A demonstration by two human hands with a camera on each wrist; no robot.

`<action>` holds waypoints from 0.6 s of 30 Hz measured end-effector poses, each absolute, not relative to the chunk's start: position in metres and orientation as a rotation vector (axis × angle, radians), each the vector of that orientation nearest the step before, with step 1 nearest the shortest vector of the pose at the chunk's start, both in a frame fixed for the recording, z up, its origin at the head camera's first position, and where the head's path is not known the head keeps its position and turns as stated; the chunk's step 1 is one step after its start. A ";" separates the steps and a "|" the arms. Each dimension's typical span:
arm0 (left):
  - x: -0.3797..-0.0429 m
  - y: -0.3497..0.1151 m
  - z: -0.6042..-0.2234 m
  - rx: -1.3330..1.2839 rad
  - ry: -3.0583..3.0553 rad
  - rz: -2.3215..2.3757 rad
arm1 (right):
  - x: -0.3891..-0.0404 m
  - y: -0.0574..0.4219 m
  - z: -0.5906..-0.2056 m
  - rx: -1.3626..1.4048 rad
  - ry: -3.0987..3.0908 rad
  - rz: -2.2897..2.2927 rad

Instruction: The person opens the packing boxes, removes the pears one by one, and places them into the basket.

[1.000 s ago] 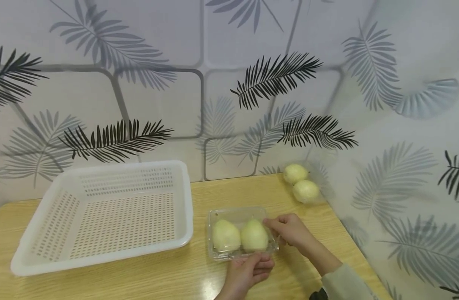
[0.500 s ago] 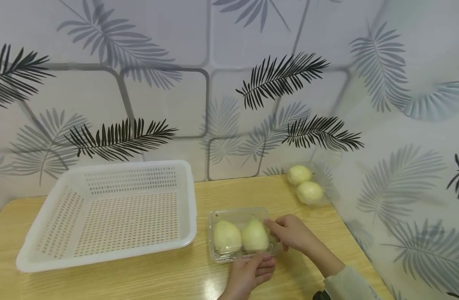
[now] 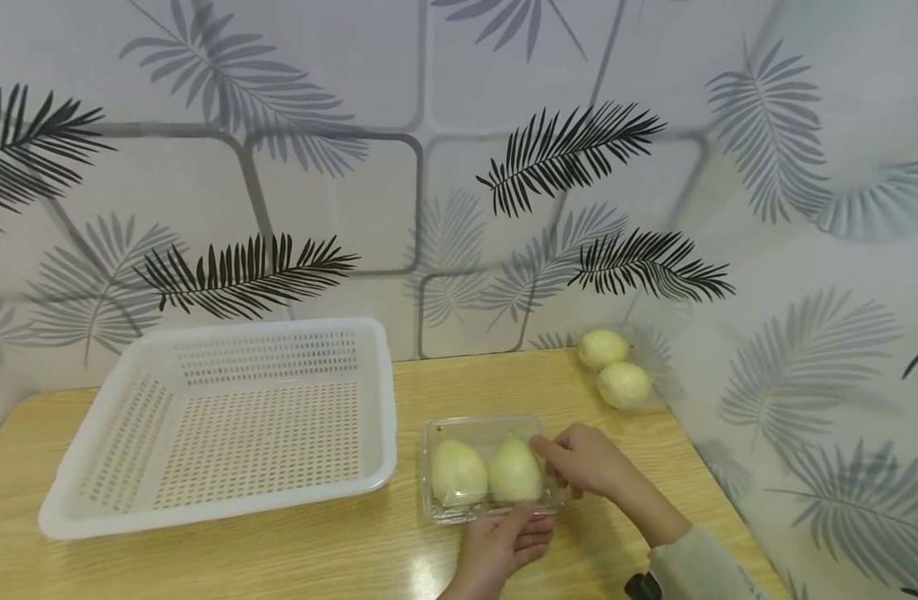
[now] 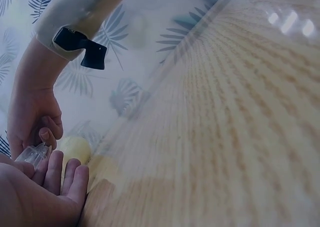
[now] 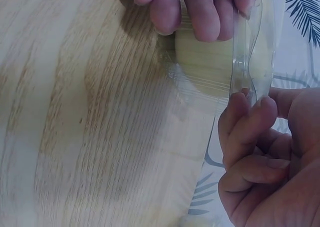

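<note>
In the head view a clear plastic clamshell box (image 3: 477, 428) with two pale yellow pears (image 3: 459, 473) inside sits at the table's middle right. My left hand (image 3: 496, 546) holds the box's front edge, thumb on top and fingers below. At the right side, my right hand (image 3: 588, 462) pinches the rim between thumb and fingers. The right wrist view shows the box's rim (image 5: 241, 52) close up, with right fingertips against it and left fingers along the front wall. Seen from the left wrist, only a corner of the box (image 4: 32, 156) shows between both hands.
A large white perforated plastic basket (image 3: 256, 498) stands on the wooden table (image 3: 338, 550) at the left. Two more yellow pears (image 3: 624, 385) lie in clear plastic at the back right corner. A patterned wall (image 3: 353, 200) borders the table behind and on the right.
The head view has shifted slightly, so everything appears a little farther right. Both hands keep their hold on the clamshell box, nearly unmoved.
</note>
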State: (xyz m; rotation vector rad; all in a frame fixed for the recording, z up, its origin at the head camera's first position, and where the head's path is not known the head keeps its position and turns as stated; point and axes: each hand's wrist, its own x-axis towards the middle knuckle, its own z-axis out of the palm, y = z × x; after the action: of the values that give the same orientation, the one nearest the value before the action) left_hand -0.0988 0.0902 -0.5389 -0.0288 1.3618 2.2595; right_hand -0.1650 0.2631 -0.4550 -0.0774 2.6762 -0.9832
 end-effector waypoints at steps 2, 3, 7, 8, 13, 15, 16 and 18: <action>-0.098 0.091 -0.537 -0.026 1.363 2.260 | -0.166 0.264 -0.454 -0.073 2.675 -0.982; -0.098 0.091 -0.537 -0.023 1.366 2.262 | -0.166 0.263 -0.454 -0.065 2.672 -0.983; -0.098 0.090 -0.536 -0.019 1.363 2.252 | -0.166 0.262 -0.454 -0.017 2.642 -1.000; -0.098 0.090 -0.536 -0.019 1.364 2.249 | -0.166 0.262 -0.454 -0.006 2.635 -1.003; -0.098 0.090 -0.536 -0.010 1.365 2.257 | -0.165 0.263 -0.454 0.005 2.619 -1.019; -0.098 0.090 -0.537 -0.007 1.367 2.259 | -0.164 0.263 -0.455 -0.005 2.625 -1.016; -0.099 0.090 -0.537 -0.006 1.368 2.259 | -0.164 0.263 -0.455 -0.009 2.628 -1.013; -0.099 0.090 -0.537 0.002 1.372 2.255 | -0.164 0.263 -0.455 -0.015 2.634 -1.016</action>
State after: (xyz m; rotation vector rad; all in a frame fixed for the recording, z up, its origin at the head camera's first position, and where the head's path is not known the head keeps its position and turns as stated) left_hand -0.0992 0.0899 -0.5375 0.0022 1.3722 2.2555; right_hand -0.1638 0.2635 -0.4553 -0.0154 2.6335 -1.0159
